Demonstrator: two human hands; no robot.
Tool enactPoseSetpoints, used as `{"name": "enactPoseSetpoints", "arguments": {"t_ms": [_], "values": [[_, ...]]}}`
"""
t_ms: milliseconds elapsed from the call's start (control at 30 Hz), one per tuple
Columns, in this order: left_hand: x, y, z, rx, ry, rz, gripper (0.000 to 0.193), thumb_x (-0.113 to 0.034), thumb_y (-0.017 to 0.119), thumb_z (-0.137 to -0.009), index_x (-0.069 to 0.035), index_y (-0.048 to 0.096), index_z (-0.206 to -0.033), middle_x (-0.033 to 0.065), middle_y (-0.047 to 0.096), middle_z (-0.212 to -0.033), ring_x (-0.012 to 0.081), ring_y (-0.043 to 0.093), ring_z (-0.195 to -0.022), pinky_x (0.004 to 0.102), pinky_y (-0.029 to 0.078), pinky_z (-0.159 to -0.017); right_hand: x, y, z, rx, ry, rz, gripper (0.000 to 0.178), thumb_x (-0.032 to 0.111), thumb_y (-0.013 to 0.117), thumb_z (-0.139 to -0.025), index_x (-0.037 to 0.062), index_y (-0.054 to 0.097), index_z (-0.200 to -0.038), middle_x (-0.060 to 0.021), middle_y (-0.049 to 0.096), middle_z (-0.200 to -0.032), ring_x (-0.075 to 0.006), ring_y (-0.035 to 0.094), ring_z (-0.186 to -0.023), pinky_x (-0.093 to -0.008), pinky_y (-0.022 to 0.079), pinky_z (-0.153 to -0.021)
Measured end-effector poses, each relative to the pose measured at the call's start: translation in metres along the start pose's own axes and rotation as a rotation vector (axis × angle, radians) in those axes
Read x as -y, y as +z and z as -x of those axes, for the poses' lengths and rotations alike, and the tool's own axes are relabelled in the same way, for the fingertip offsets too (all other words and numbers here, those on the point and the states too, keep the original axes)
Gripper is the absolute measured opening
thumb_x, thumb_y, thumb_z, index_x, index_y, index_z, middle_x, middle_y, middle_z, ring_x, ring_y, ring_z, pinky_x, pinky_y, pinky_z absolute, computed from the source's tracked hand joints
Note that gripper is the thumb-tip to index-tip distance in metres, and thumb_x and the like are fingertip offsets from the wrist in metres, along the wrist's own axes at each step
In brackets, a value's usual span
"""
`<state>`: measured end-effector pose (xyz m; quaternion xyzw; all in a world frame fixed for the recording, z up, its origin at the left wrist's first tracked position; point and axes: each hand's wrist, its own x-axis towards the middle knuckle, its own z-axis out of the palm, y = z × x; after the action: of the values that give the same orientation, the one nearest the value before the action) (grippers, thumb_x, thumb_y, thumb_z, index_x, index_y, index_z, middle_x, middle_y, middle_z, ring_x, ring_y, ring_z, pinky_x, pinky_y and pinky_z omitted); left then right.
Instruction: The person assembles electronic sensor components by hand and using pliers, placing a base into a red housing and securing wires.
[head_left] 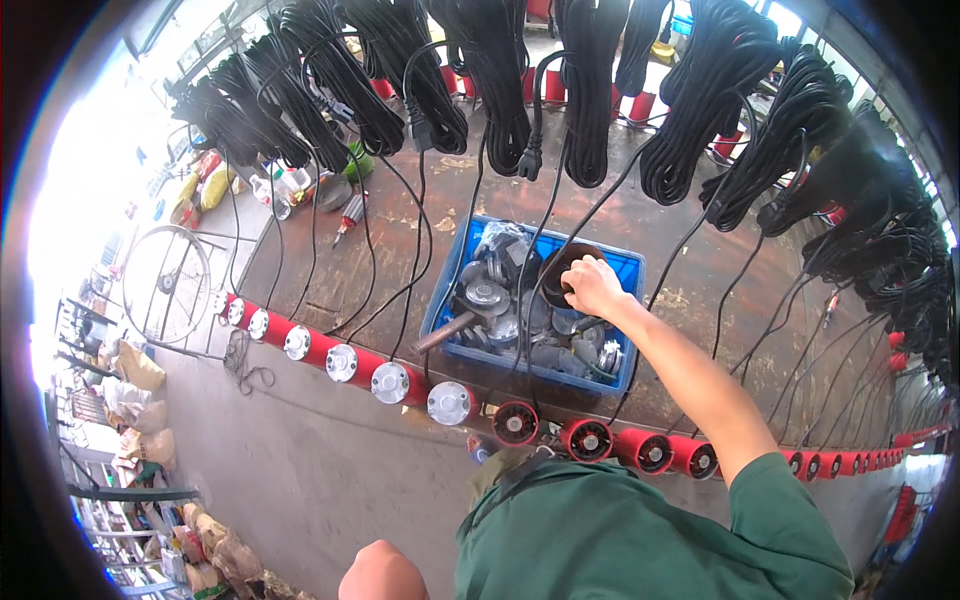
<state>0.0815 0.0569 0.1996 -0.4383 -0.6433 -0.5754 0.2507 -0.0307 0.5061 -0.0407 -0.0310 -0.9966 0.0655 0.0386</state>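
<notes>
My right hand (pixel 595 287) reaches over a blue plastic crate (pixel 430 318) on the table, its bent fingers dipping into a dark round container (pixel 556 270) at the crate's far right. The fingers are drawn together; what they hold, if anything, is hidden. Loose grey metal parts and round discs (pixel 487 297) fill the crate, some in clear plastic. A brown bar-like handle (pixel 446 332) sticks out over its left side. A rounded bit of bare skin, seemingly part of my left arm (pixel 382 573), shows at the lower edge; my left hand is out of sight.
Red cylindrical housings line the table's near edge: those left of my body have silver end caps (pixel 390 382), those to the right show open ends (pixel 586 440). Black cables rise from them to bundled coils (pixel 590 100) hanging overhead. A red-handled tool (pixel 350 215) lies far left.
</notes>
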Motion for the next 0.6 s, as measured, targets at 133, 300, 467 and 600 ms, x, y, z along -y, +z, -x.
{"name": "enactPoseSetpoints", "arguments": {"t_ms": [133, 300, 467, 600], "values": [[0.001, -0.001, -0.003, 0.011, 0.012, -0.004, 0.087, -0.072, 0.063, -0.097, -0.011, 0.046, -0.157, 0.013, 0.048, -0.164, 0.0275, 0.048, -0.147, 0.0476, 0.033, -0.121, 0.004, -0.007, 0.001, 0.102, 0.044, -0.007, 0.019, 0.023, 0.078, -0.082, 0.0119, 0.082, -0.097, -0.0116, 0.075, -0.105, -0.033, 0.067, -0.108, -0.0468, 0.054, -0.099], [-0.005, 0.0, -0.002, 0.02, 0.045, 0.002, 0.09, -0.074, 0.063, -0.097, -0.012, 0.044, -0.16, 0.0128, 0.045, -0.166, 0.0281, 0.046, -0.148, 0.0479, 0.032, -0.123, -0.002, -0.009, 0.005, 0.014, 0.044, -0.058, 0.018, 0.023, 0.077, -0.081, 0.0102, 0.08, -0.093, -0.0123, 0.075, -0.102, -0.035, 0.07, -0.106, -0.0479, 0.057, -0.094], [-0.02, -0.004, -0.014, 0.037, 0.155, 0.048, 0.094, -0.075, 0.064, -0.096, -0.012, 0.042, -0.162, 0.0125, 0.043, -0.169, 0.0287, 0.045, -0.15, 0.0482, 0.03, -0.125, -0.008, -0.013, 0.006, -0.027, 0.125, -0.183, 0.018, 0.023, 0.078, -0.082, 0.0091, 0.078, -0.094, -0.014, 0.074, -0.102, -0.0362, 0.067, -0.109, -0.0482, 0.057, -0.095], [-0.05, -0.03, -0.036, 0.066, 0.339, 0.078, 0.096, -0.076, 0.064, -0.095, -0.013, 0.04, -0.164, 0.0123, 0.041, -0.171, 0.0291, 0.044, -0.151, 0.0484, 0.029, -0.126, -0.007, -0.007, -0.002, -0.046, 0.101, -0.213, 0.02, 0.021, 0.077, -0.085, 0.0093, 0.076, -0.101, -0.0156, 0.07, -0.11, -0.0375, 0.066, -0.112, -0.0481, 0.057, -0.096]]}}
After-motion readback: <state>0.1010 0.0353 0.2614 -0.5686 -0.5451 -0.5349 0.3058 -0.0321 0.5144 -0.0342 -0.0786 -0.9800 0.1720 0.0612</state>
